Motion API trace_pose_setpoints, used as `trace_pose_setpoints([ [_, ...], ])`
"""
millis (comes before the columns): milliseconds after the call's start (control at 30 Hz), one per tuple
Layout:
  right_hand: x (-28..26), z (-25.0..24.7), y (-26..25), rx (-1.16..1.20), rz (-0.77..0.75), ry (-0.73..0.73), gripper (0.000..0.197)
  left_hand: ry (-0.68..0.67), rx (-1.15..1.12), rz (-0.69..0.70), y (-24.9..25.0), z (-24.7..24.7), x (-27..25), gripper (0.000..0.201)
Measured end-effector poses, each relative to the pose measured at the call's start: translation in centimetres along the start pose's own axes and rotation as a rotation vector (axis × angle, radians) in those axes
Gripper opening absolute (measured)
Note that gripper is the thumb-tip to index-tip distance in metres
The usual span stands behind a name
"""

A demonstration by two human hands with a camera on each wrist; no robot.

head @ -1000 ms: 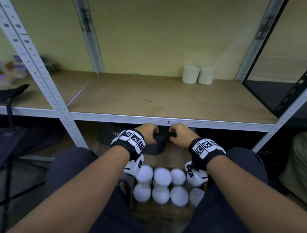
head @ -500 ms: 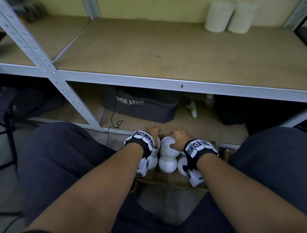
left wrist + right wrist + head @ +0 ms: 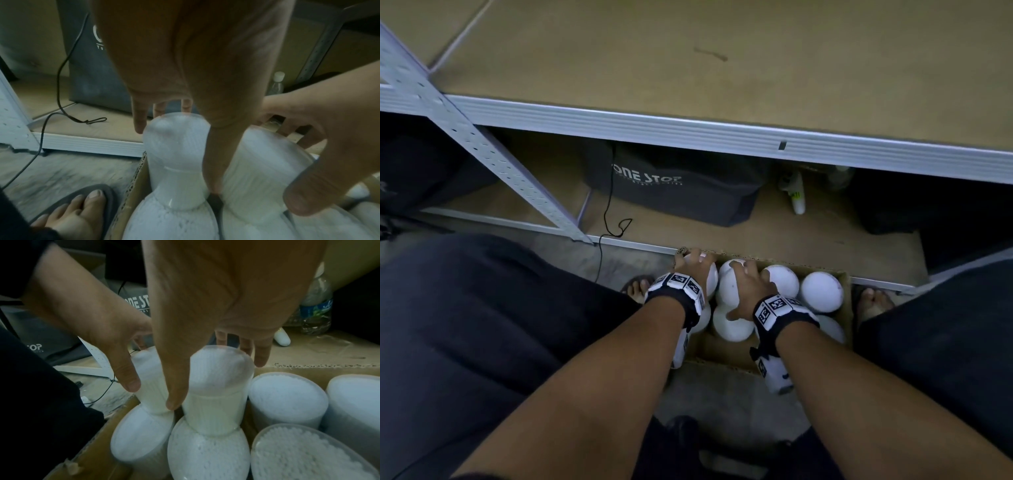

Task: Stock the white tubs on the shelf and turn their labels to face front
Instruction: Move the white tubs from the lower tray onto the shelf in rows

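A cardboard box [image 3: 846, 301] on the floor between my feet holds several white tubs [image 3: 822, 291], some stacked on others. My left hand [image 3: 691, 263] reaches down over the upper tub at the box's left end [image 3: 176, 146], thumb along its near side and fingers behind its far side. My right hand [image 3: 748, 284] grips the neighbouring upper tub [image 3: 220, 394] the same way, from above. Both tubs stand upright on lower tubs. No label shows on either. The wooden shelf board [image 3: 722, 68] lies above and ahead.
The shelf's metal front rail [image 3: 722, 133] and a perforated upright [image 3: 482, 154] stand ahead. On the lowest level are a grey bag [image 3: 671, 185], a black cable [image 3: 606, 212] and a small bottle [image 3: 798, 195]. My feet [image 3: 635, 289] flank the box.
Both hands have dropped from the shelf's front rail to the box and settled over two upper tubs. The view has tilted down, and the two tubs at the shelf's back have left the view.
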State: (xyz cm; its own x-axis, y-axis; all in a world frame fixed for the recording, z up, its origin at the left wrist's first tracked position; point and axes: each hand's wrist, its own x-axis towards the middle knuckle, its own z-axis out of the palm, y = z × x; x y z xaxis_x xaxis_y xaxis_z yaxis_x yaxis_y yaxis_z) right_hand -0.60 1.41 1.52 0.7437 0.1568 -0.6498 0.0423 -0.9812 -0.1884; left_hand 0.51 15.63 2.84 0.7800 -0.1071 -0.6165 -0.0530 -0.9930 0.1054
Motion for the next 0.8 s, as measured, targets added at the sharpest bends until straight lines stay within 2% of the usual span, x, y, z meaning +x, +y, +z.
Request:
trace_pose_setpoints([
  [167, -0.1, -0.2, -0.1, 0.018, 0.011, 0.019, 0.099, -0.021, -0.051, -0.027, 0.0, -0.4, 0.0, 0.087],
  [333, -1.2, -1.7, -0.1, 0.075, 0.024, 0.057, 0.097, 0.003, -0.078, -0.011, 0.4, -1.2, -0.6, 0.092],
  [500, -3.6, -5.2, 0.2, 0.1, 0.003, 0.14, 0.086, 0.058, -0.034, 0.08, 1.2, -4.9, -2.8, 0.09],
  [567, -4.9, -6.8, 0.1, 0.093, -0.018, 0.175, 0.089, 0.118, -0.023, 0.081, 1.4, -6.7, -3.7, 0.096],
  [700, -8.5, -10.6, -0.3, 0.089, -0.066, 0.254, 0.094, 0.162, -0.019, 0.122, 1.6, -11.3, -6.9, 0.087],
  [800, -11.7, -13.7, -0.5, 0.109, -0.109, 0.32, 0.095, 0.229, -0.019, 0.167, 1.8, -14.7, -9.6, 0.087],
])
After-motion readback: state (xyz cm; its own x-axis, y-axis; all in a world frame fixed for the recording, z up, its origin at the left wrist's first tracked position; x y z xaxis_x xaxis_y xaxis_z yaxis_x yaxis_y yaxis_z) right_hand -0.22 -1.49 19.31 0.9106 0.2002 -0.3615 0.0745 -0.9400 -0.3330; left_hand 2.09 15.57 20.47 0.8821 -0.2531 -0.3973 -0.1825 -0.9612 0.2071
